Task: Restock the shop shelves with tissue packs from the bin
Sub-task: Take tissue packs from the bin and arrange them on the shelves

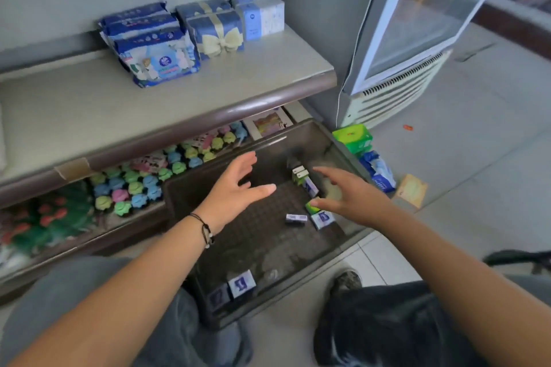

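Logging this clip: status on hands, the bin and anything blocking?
Left hand and right hand open over the bin, holding nothing. Few small packs left inside. Shelf part stocked. Nothing blocking.

bin (343,143) below shelf (208,89), packs (322,219) inside

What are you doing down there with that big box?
A person is reaching both hands, left hand and right hand, open and holding nothing, into a dark bin on the floor. Only a few small packs lie inside. Bigger blue tissue packs already stand on the shelf above.
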`<state>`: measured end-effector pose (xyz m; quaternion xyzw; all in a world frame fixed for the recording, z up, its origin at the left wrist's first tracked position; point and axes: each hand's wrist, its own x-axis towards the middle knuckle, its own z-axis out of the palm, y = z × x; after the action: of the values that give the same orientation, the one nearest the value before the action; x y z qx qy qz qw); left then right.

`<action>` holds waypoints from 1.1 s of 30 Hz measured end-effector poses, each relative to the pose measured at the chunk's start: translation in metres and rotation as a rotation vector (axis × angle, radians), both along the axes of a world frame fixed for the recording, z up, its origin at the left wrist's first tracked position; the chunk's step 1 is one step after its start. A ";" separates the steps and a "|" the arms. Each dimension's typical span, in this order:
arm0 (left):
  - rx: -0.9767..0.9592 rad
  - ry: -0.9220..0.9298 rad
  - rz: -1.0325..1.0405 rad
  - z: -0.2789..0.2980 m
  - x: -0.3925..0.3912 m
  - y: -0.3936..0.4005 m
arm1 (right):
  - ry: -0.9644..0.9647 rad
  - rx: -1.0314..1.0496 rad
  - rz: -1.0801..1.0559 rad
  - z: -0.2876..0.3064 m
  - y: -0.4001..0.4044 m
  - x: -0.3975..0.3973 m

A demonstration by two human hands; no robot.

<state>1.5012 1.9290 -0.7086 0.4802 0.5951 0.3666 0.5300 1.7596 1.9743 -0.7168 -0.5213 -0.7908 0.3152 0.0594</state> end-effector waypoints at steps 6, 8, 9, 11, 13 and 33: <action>-0.076 0.075 -0.032 -0.037 0.018 -0.001 | -0.110 -0.162 -0.021 -0.038 0.008 0.018; -0.113 0.097 -0.042 -0.053 0.022 0.004 | -0.136 -0.226 -0.027 -0.057 0.017 0.020; -0.128 0.113 -0.051 -0.063 0.023 0.007 | -0.151 -0.255 -0.036 -0.065 0.022 0.020; -0.156 0.147 -0.081 -0.084 0.026 0.018 | -0.178 -0.312 -0.073 -0.084 0.038 0.020; -0.183 0.183 -0.119 -0.107 0.030 0.033 | -0.190 -0.360 -0.131 -0.105 0.055 0.019; -0.341 0.576 -0.385 -0.332 0.089 0.127 | -0.468 -0.188 -0.408 -0.329 0.169 -0.043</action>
<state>1.5902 2.0557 -1.0404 0.5714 0.6711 0.0062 0.4723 1.7164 2.1437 -1.0462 -0.7307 -0.6296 0.2398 -0.1106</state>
